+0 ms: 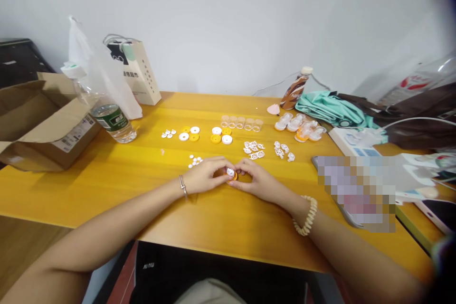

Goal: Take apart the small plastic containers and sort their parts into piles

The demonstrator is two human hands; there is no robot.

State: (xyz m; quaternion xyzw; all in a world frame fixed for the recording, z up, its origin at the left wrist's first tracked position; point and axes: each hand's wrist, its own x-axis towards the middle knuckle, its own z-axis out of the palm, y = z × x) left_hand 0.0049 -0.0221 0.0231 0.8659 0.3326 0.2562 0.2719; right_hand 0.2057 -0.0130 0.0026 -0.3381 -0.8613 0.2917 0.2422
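Note:
Between both hands, above the near middle of the table, is a small round orange base (235, 176) with a white plastic piece (230, 171) on it. My left hand (208, 174) pinches around its left side, thumb and fingers closed on the white piece. From the right, my right hand (254, 179) grips the orange base with thumb and index finger. Just beyond my left hand lie several small white round pieces (194, 161). White openwork pieces (253, 149) are grouped past my right hand, with more such pieces (284, 148) farther right. Fingers partly cover the held parts.
Behind are white and yellow discs (221, 135), more discs (189, 133), clear cups (241, 123) and orange-based clear-topped assemblies (300, 126). At left stand a water bottle (114, 123) and cardboard box (53, 128). A phone (351, 218) lies right; a brown drink bottle (295, 90) stands behind.

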